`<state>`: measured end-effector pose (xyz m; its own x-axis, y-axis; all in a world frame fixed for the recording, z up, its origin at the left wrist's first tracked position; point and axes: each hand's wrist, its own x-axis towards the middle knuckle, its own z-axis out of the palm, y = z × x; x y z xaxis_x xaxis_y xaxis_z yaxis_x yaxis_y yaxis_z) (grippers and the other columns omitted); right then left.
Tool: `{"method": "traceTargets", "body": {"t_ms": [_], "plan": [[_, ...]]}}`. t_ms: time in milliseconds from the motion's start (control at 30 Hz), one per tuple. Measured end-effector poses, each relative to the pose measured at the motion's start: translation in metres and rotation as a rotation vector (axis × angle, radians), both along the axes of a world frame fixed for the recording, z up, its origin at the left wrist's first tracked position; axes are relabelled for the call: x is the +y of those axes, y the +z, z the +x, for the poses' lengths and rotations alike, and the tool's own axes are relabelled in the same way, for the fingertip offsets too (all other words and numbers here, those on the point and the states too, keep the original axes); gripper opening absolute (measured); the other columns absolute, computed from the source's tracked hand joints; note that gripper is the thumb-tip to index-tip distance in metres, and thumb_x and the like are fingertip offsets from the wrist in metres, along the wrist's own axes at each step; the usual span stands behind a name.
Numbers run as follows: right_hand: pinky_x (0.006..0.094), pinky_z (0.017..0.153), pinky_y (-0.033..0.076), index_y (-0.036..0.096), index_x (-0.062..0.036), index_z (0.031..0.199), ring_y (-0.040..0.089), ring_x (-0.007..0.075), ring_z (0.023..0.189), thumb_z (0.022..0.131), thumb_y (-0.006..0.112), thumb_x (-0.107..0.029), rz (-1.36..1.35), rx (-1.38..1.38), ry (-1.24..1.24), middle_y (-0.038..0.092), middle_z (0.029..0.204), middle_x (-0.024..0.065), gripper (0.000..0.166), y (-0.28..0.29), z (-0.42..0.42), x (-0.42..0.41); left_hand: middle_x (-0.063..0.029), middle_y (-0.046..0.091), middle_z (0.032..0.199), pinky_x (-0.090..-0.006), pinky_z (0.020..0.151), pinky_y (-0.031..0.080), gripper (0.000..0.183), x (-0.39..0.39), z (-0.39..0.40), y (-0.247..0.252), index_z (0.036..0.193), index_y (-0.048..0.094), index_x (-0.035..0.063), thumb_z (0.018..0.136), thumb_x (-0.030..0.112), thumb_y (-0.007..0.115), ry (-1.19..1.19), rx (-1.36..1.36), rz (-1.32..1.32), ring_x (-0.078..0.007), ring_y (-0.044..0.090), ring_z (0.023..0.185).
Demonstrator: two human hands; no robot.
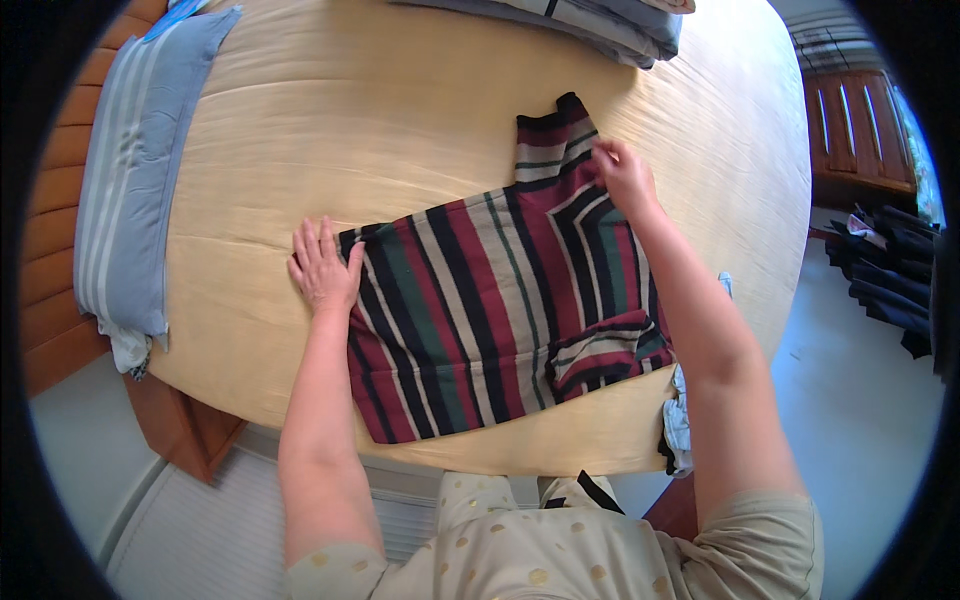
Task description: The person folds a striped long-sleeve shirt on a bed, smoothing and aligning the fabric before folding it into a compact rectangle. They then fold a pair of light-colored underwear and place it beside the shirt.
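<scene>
A knit sweater (480, 292) with maroon, black, beige and green stripes lies across the bed in front of me. One sleeve (555, 146) points away from me, its dark cuff end at the top. The other sleeve (604, 352) is folded in over the sweater's body on the near side. My left hand (326, 266) rests flat with fingers apart at the sweater's left end, thumb over the fabric and fingers on the sheet. My right hand (622, 176) is at the base of the far sleeve, fingers curled at the fabric's edge; its blurred fingertips hide whether they grip it.
A yellow sheet (247, 180) covers the bed. A blue-grey striped pillow (131, 187) leans by the wooden headboard (56, 247). Folded grey bedding (600, 26) sits at the far side. Light-coloured cloth (677, 427) lies at the near edge. Dark clothes (892, 270) are at right.
</scene>
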<state>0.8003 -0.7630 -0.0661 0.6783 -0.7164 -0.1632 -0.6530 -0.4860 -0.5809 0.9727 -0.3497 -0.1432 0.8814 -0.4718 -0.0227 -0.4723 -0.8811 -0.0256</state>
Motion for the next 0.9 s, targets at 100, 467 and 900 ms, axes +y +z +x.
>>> {"method": "traceTargets", "body": {"t_ms": [100, 467, 900], "plan": [[0.0380, 0.081, 0.050, 0.060, -0.0063, 0.117, 0.065, 0.0323, 0.095, 0.082, 0.064, -0.023, 0.233, -0.182, -0.265, 0.064, 0.109, 0.0196, 0.039, -0.021, 0.050, -0.018, -0.0104, 0.025, 0.151, -0.0548, 0.108, 0.020, 0.070, 0.000, -0.002, -0.006, 0.145, 0.028, 0.0196, 0.088, 0.054, 0.048, 0.020, -0.050, -0.004, -0.0301, 0.021, 0.139], [0.0258, 0.070, 0.048, 0.062, -0.0082, 0.110, 0.055, 0.0112, 0.075, 0.084, 0.066, -0.017, 0.543, -0.030, 0.030, 0.060, 0.082, -0.0005, 0.028, 0.023, 0.051, -0.075, -0.0084, 0.044, 0.138, -0.0546, 0.105, 0.025, 0.044, 0.005, 0.009, 0.003, 0.121, 0.051, 0.0145, 0.080, 0.024, 0.062, -0.168, -0.013, -0.210, -0.0270, 0.036, 0.132], [0.0368, 0.090, 0.045, 0.067, -0.0102, 0.103, 0.060, 0.0272, 0.092, 0.070, 0.067, 0.001, -0.064, -0.327, 0.656, 0.067, 0.099, 0.0094, 0.035, 0.080, -0.094, -0.009, -0.0079, 0.058, 0.088, -0.0412, 0.080, 0.041, 0.023, 0.016, -0.033, 0.099, 0.091, 0.061, 0.0090, 0.069, 0.003, 0.064, -0.465, 0.110, -0.275, -0.0278, 0.056, 0.091]]}}
